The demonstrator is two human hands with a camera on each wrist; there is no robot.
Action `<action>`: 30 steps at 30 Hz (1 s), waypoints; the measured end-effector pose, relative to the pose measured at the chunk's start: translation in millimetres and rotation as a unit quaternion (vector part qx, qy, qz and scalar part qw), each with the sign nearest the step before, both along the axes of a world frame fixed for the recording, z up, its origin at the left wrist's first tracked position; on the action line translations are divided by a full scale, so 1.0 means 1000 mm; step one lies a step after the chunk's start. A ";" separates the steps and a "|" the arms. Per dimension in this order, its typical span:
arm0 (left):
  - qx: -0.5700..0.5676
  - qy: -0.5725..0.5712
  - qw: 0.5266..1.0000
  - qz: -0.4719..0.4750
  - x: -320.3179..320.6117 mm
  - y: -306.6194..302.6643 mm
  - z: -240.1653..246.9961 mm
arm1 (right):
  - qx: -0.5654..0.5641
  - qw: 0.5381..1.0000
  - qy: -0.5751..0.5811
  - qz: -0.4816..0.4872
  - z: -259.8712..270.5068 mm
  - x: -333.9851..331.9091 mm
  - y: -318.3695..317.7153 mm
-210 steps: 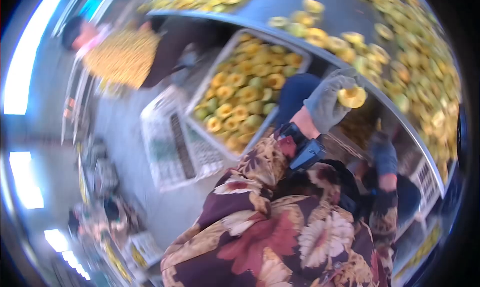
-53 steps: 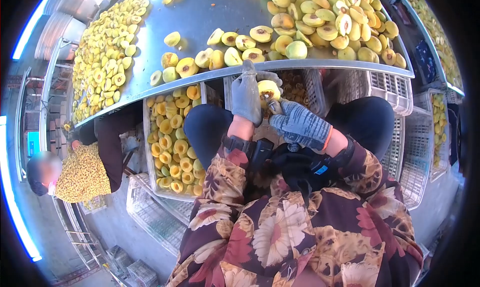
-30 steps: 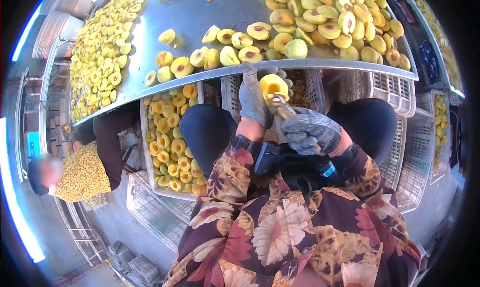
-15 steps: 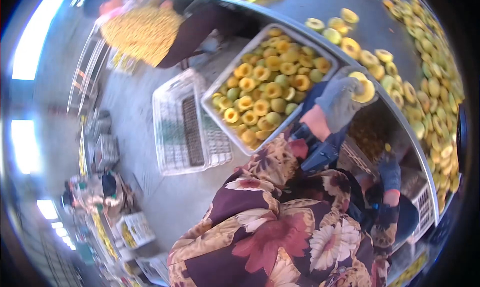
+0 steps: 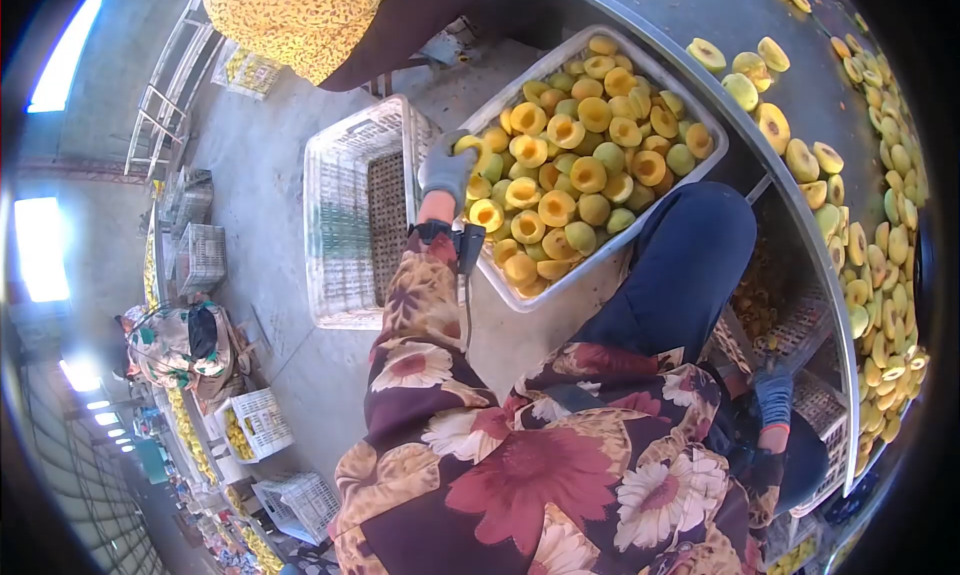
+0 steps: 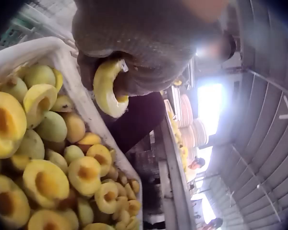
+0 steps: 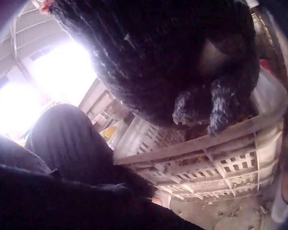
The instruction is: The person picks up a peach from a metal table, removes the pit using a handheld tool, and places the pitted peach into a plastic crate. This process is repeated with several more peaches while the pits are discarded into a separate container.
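My gloved left hand (image 5: 447, 171) is at the left rim of a white crate (image 5: 715, 155) full of hollowed peach halves (image 5: 556, 209). Its fingers curl round one peach half (image 6: 104, 91), seen edge-on beside the crate wall in the left wrist view. Low at the right, near my knee, my gloved right hand (image 5: 773, 395) grips a pitting spoon (image 5: 771, 344), whose small tip shows above the fist. In the right wrist view its curled fingers (image 7: 221, 103) are dark and hide most of the tool, over the rim of a plastic crate (image 7: 230, 165).
An empty white crate (image 5: 330, 265) stands on the floor to the left. The metal table (image 5: 690, 60), with more peach halves (image 5: 885, 315) on it, runs along the right. Another person in a yellow patterned top (image 5: 295, 20) sits ahead. My knee (image 5: 690, 245) rises between crate and table.
A second ago both hands met at the peach half, the spoon at its hollow. Since then the hands have parted, the view has turned left and the left hand has carried the half to the crate.
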State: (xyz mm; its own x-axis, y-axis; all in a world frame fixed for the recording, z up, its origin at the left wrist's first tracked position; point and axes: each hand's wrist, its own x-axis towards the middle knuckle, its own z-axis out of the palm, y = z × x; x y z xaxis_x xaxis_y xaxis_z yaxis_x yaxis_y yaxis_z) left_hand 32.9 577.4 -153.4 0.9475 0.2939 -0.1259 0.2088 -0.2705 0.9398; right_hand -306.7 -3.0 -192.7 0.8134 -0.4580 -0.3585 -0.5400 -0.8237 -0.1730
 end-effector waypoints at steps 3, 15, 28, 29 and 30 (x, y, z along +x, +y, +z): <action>0.125 -0.002 0.991 -0.043 0.030 -0.007 -0.048 | -0.003 0.999 0.044 -0.010 0.037 0.015 0.023; 0.475 0.072 0.875 -0.057 0.053 -0.044 -0.056 | 0.031 0.998 0.036 -0.048 0.031 -0.012 0.018; 0.426 -0.208 0.870 -0.135 0.065 -0.147 0.048 | -0.040 0.972 0.192 0.127 0.032 0.009 0.002; 0.405 -0.273 0.852 -0.186 0.063 -0.179 0.070 | -0.022 0.991 0.126 0.046 0.048 0.009 0.009; 0.337 -0.304 0.866 -0.207 0.057 -0.210 0.082 | -0.008 0.997 0.072 -0.005 0.055 0.016 0.014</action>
